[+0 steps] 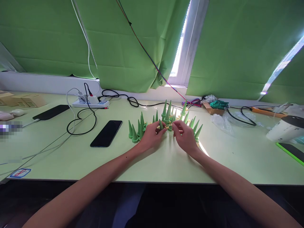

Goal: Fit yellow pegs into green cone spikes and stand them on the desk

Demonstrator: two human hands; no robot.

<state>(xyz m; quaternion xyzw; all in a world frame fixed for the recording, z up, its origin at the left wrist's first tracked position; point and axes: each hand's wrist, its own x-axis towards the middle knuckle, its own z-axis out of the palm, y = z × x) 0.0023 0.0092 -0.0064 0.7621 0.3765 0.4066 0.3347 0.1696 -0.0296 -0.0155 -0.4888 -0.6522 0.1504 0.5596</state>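
Note:
My left hand (152,135) is closed round a green cone (161,125), which tilts with its tip up and to the left. A small yellowish piece (167,127) shows at the cone's base, between my two hands. Close by on the right, the fingers of my right hand (185,138) are pinched together; what they hold, if anything, is too small to make out. Several more green cones (135,134) stand on the table to the left of my hands. Others (165,110) rise behind them, and a further group (197,130) is beside my right hand.
A black phone (106,133) lies left of the cones, near a power strip (91,103) with looping cables. Another dark phone (51,112) is farther left. Clear plastic bags (222,123), a small cardboard box (213,109) and a white cylindrical object (286,128) are on the right.

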